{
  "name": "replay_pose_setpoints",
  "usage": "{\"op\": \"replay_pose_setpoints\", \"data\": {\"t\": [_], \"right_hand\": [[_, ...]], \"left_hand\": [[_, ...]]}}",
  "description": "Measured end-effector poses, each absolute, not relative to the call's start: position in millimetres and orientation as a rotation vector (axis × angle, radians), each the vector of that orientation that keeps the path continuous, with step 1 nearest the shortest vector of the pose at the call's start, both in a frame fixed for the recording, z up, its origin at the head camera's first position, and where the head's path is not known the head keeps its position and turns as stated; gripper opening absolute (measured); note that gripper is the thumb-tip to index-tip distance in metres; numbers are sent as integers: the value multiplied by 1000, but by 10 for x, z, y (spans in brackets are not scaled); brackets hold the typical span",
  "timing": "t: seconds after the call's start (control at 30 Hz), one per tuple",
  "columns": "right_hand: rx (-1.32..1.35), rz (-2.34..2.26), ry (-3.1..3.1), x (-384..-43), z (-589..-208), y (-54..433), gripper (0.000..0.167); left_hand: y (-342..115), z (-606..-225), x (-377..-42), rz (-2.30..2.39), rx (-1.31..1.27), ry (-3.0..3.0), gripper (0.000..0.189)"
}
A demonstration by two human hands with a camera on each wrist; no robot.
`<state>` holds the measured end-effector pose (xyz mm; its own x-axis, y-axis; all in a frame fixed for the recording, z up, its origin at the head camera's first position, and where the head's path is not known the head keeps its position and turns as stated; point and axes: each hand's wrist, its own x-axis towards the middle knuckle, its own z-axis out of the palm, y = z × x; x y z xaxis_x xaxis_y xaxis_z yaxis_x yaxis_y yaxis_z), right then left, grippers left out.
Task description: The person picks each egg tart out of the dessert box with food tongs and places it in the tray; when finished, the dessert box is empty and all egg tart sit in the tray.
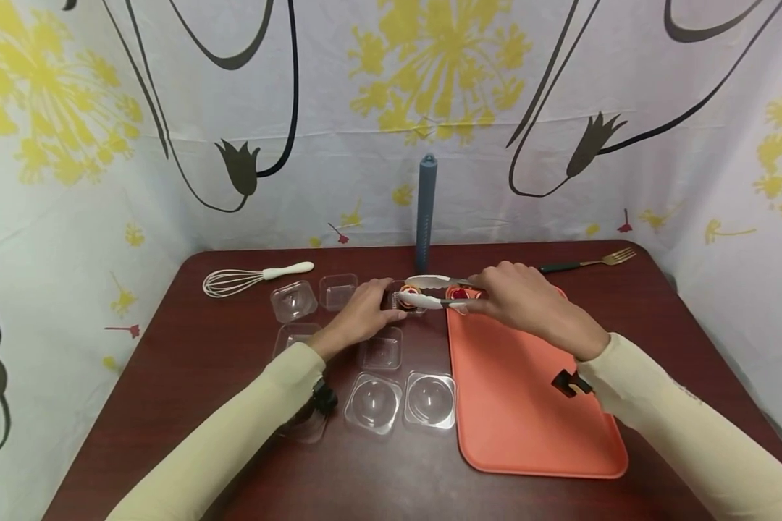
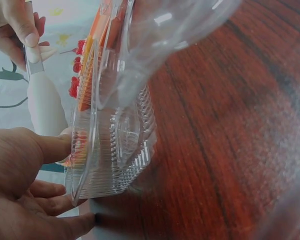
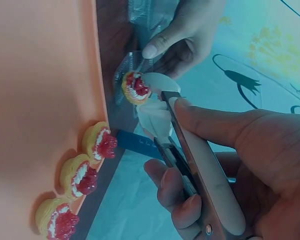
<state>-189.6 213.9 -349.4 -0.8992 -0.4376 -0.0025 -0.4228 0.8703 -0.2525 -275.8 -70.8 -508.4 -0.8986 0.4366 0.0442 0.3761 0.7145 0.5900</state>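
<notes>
My left hand [image 1: 365,311] holds the side of a small clear plastic container [image 2: 107,170], its thumb at the rim in the left wrist view. My right hand [image 1: 528,307] grips metal tongs [image 3: 202,170] with white tips. Between the tong tips is a small cream tart [image 3: 135,87] topped with red berries, at the container held by my left hand. Whether the tart touches the container's bottom I cannot tell. Several similar tarts [image 3: 97,142] line the far edge of the orange tray [image 1: 534,405], near my right hand.
Several clear containers and lids [image 1: 373,402] lie left of the tray, some beneath my left forearm. A white-handled whisk [image 1: 254,277] lies at the back left. A fork [image 1: 586,263] lies at the back right. A tall blue-grey object [image 1: 426,210] is at the back middle, near the patterned curtain.
</notes>
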Motion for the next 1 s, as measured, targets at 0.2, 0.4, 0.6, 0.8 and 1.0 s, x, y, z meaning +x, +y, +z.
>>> {"op": "replay_pose_setpoints", "data": {"t": [0.2,0.4,0.6,0.8,1.0], "right_hand": [[-686,-362,3000,-1872,-3483,2179,27],[-702,-380,3003,-1850,-3471,2221,31],[-637,-453,3004,-1797,-3455,2320,53],[-553,-489,3013,-1746,-3415,2490,55],[-509,-509,3045,-1693,-3379,2690,54]], "left_hand": [[-702,-5070,-2755,940,650,2809,85],[-702,-5050,-2742,931,631,2804,85],[-697,-5044,-2738,939,658,2809,83],[-689,-5067,-2760,940,677,2812,80],[-700,-5023,-2715,999,678,2798,80]]}}
